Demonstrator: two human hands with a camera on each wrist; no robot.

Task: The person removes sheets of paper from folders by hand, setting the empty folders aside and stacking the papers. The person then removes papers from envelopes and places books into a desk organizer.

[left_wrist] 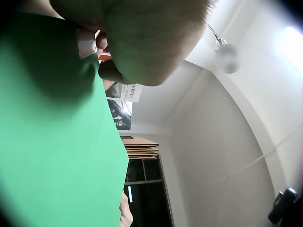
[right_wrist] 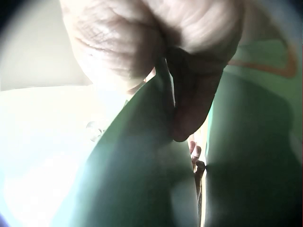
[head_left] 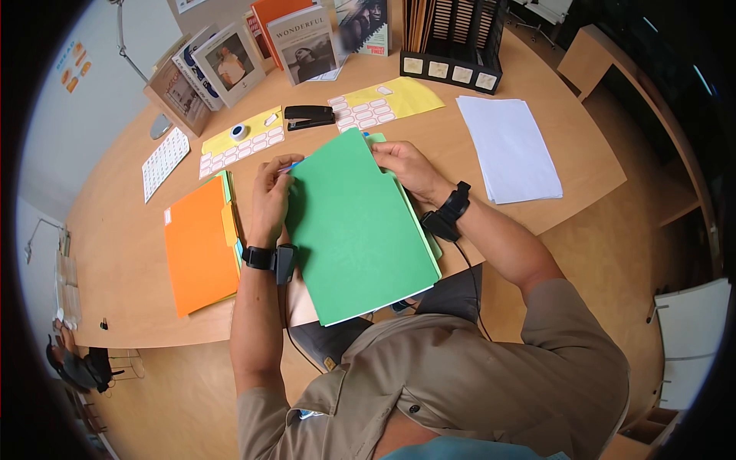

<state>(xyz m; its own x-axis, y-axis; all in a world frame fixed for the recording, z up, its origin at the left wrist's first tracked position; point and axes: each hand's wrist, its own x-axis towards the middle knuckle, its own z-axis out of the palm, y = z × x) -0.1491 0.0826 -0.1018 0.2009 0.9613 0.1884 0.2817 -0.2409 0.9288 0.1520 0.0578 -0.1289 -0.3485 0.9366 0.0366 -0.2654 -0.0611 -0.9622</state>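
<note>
- Folder (head_left: 360, 230): between both hands, overhanging the desk (head_left: 123, 291) toward the body; long axis running outward.
- Left hand (head_left: 270, 195): pinching upper left edge.
- Right hand (head_left: 412, 170): pinching upper right edge; neither nearer.

the folder (head_left: 360, 230) is a plain, even green, with a paler green edge at its right. the other folder (head_left: 201, 249) is orange, its label (head_left: 168, 217) white and red, with yellow, green and blue edges beside it. the label sheets (head_left: 241, 152) carry red-outlined boxes in rows on white, and the sheets (head_left: 422, 93) by them are yellow. the stapler (head_left: 310, 113) and wristbands (head_left: 261, 258) are black; the paper (head_left: 510, 149) is white. the rack (head_left: 491, 57) is black with a row of pale squares, the desk (head_left: 590, 172) light wood brown, the shirt (head_left: 491, 368) khaki, the trousers (head_left: 452, 295) dark grey.
</note>
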